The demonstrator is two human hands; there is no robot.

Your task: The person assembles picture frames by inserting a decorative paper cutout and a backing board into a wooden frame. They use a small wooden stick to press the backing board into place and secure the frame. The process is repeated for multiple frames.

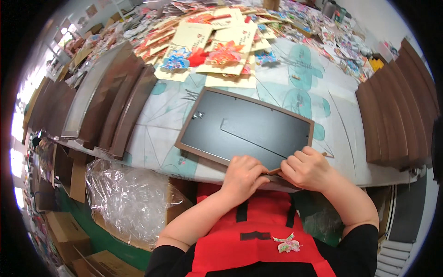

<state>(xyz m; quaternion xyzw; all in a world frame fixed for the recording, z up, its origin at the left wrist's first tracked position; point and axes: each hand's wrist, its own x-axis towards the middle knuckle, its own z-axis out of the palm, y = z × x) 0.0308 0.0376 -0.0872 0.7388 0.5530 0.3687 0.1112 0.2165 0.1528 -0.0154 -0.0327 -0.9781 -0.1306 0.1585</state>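
Picture frame, brown (203,153), back upward, under the fingers and stretching away beyond; black backing board (244,124) seated within. Left hand (244,177): thumb and forefinger pinching near rim. Right hand (307,170): fingers curled tight over near right corner, just beside. Possible faults: tipping off covered table (344,157), from nearness to its edge and uneven pull; loosened corner joint, from twisting. Hidden: corner beneath right-hand knuckles; right fingertips; frame's front, turned down. Hard to make out: brown sliver (275,171) between both hands' fingers, rim or loose strip.
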